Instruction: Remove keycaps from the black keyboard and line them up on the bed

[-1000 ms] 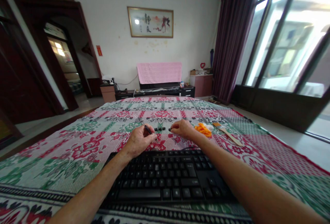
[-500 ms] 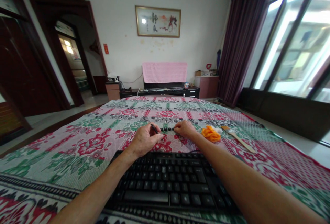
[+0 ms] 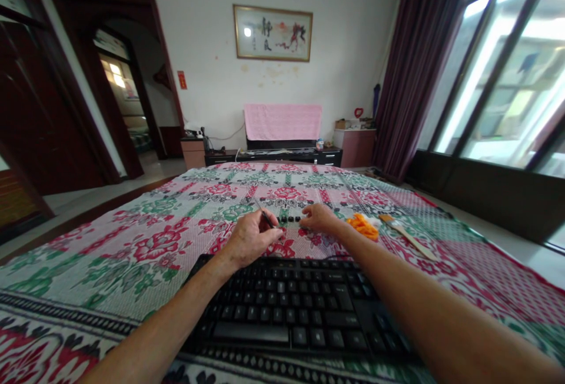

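Note:
A black keyboard (image 3: 282,301) lies on the patterned cloth below my two hands. My left hand (image 3: 253,234) is closed around a thin black-handled tool (image 3: 266,217), whose slender shaft points up and to the left; its exact kind is too small to make out. Beyond the keyboard, several small black keycaps (image 3: 290,219) sit in a short row on the cloth. My right hand (image 3: 318,218) is at the right end of that row, its thumb and forefinger apart, with nothing visible between them.
Right of my right hand lie a crumpled orange cloth (image 3: 362,227) and a flat brush (image 3: 410,238) with a pale wooden handle. The red, green and white tablecloth (image 3: 159,242) spreads over the table. A low cabinet (image 3: 282,158) stands at the far wall.
My right hand's fingers have come off the keycap at the row's right end and spread apart. My left hand still holds the thin tool, nearly in the same place.

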Action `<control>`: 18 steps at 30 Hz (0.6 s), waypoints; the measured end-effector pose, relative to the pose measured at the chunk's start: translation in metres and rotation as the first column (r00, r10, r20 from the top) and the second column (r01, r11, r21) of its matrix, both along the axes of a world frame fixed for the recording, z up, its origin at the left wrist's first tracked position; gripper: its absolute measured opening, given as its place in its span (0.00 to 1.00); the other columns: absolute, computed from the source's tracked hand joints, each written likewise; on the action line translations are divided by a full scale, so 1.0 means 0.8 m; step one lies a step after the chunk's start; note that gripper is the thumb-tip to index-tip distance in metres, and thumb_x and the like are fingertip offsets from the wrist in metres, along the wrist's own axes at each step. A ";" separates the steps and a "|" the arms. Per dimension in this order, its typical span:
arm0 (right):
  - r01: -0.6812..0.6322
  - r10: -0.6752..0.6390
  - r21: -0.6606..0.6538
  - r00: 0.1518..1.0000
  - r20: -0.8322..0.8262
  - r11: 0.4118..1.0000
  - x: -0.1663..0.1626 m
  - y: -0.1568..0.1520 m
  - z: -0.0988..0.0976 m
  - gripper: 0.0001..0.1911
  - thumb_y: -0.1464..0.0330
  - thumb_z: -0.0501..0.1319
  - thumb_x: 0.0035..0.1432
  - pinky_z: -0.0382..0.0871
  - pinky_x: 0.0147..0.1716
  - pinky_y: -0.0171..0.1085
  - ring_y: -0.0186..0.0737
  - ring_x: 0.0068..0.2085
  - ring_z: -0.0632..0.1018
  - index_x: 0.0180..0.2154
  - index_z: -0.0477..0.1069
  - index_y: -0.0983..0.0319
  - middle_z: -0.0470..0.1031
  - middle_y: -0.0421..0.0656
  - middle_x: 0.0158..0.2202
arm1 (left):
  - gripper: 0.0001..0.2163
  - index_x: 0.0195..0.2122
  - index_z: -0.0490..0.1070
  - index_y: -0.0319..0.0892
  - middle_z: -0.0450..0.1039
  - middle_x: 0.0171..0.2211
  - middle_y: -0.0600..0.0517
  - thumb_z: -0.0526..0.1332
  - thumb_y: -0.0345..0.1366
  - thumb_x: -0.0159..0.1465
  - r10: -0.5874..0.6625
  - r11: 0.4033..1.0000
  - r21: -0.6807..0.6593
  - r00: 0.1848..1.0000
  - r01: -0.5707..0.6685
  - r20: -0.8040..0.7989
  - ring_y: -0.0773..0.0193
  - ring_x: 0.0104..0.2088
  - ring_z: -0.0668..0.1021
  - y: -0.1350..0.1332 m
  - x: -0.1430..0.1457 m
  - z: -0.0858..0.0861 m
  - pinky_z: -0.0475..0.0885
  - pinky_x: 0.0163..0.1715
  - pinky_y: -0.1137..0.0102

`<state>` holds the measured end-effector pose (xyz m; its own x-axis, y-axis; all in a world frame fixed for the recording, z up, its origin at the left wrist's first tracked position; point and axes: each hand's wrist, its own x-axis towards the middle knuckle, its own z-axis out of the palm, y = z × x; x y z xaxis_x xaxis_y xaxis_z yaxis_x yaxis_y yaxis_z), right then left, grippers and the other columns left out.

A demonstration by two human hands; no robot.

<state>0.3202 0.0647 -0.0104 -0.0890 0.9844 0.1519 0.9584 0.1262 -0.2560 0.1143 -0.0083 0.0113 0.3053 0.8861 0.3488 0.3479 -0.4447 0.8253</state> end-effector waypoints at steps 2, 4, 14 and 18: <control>-0.053 0.053 -0.014 0.999 0.010 0.998 0.004 -0.012 0.009 0.17 0.66 0.57 0.46 0.58 0.26 0.30 0.35 0.29 0.72 0.39 0.74 0.65 0.76 0.45 0.31 | 0.06 0.29 0.65 0.40 0.68 0.22 0.56 0.60 0.34 0.50 -0.019 1.000 0.000 1.000 0.019 -0.002 0.70 0.22 0.71 -0.003 0.003 -0.002 0.64 0.23 0.76; -0.176 0.178 -0.043 0.982 0.060 0.983 0.010 -0.031 0.018 0.14 0.66 0.55 0.47 0.56 0.24 0.30 0.34 0.27 0.70 0.32 0.75 0.65 0.75 0.44 0.27 | 0.06 0.29 0.65 0.40 0.68 0.21 0.56 0.60 0.34 0.50 -0.044 0.999 -0.004 0.999 0.044 -0.003 0.71 0.21 0.70 -0.008 0.009 -0.006 0.64 0.22 0.76; -0.356 0.352 -0.018 0.931 -0.097 0.934 0.049 -0.109 0.016 0.14 0.70 0.50 0.51 0.57 0.28 0.31 0.33 0.28 0.70 0.30 0.74 0.64 0.74 0.40 0.26 | 0.05 0.29 0.66 0.40 0.66 0.22 0.57 0.59 0.32 0.50 -0.139 0.990 -0.006 0.986 0.139 -0.096 0.72 0.22 0.68 -0.025 0.038 -0.018 0.61 0.22 0.77; -0.371 0.365 -0.024 0.922 -0.130 0.928 0.053 -0.103 0.011 0.14 0.70 0.50 0.50 0.58 0.27 0.30 0.33 0.27 0.69 0.28 0.74 0.64 0.74 0.39 0.25 | 0.05 0.30 0.65 0.40 0.68 0.23 0.56 0.59 0.33 0.51 -0.152 0.988 -0.017 0.983 0.151 -0.101 0.71 0.24 0.69 -0.023 0.040 -0.021 0.63 0.24 0.76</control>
